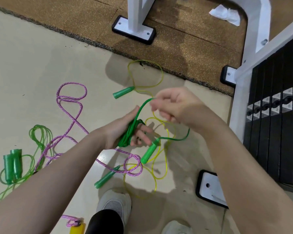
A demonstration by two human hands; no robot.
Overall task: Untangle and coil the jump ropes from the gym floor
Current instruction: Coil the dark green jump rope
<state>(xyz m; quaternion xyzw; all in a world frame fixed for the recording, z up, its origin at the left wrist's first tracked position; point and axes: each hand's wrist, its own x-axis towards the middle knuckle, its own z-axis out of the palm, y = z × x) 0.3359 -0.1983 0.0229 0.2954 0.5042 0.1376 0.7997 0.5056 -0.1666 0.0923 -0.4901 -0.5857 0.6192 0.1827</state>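
My left hand point(120, 130) holds a bundle of dark green jump rope point(130, 132) coiled around its palm. My right hand point(174, 105) pinches the same rope higher up, near its fingertips. The rope's free end loops down to a green handle point(149, 152) hanging just below my left hand. A yellow rope point(145, 73) with green handles point(123, 92) lies tangled on the floor beneath. A pink braided rope point(69, 105) snakes across the floor at left and crosses the yellow one. A light green rope point(39, 135) with two handles point(12, 164) lies at far left.
White machine legs with black-edged foot plates point(134, 29) stand on the brown rubber mat point(184, 48). A weight stack point(277, 115) is at right, another foot plate point(210, 188) below it. My white shoes point(115, 203) are at the bottom. A yellow handle point(77, 229) lies at the bottom edge.
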